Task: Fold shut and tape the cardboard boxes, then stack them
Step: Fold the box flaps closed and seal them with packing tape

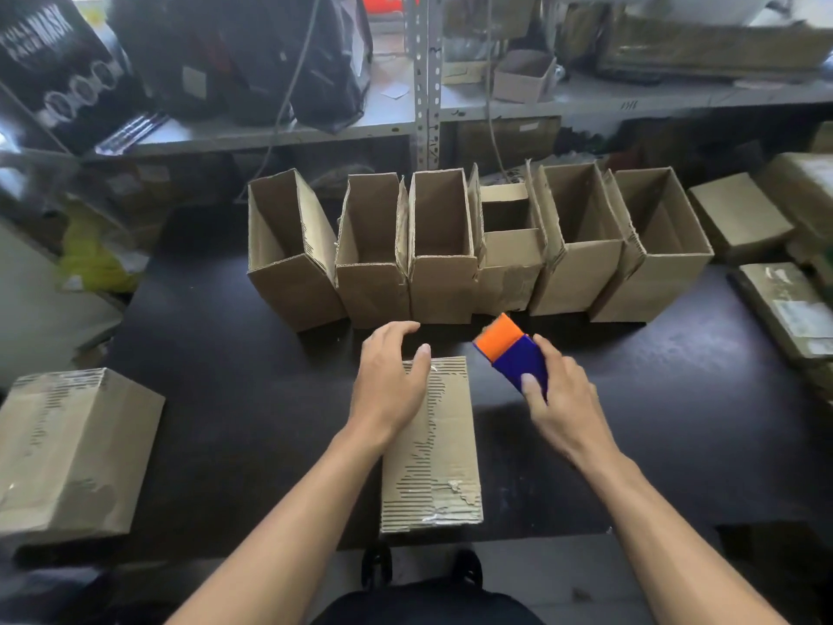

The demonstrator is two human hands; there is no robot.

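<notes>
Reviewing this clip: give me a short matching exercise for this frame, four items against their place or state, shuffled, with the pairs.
Items:
1. left hand
2. right hand
3. closed box at far left
4. row of six boxes

States:
A. stands open-topped at the back of the dark table
B. grips the blue and orange tape dispenser
C. lies alone near the table's left edge
D. rests on the far end of the closed centre box

Pairs: 1-D, 2-B, 3-C, 4-A
</notes>
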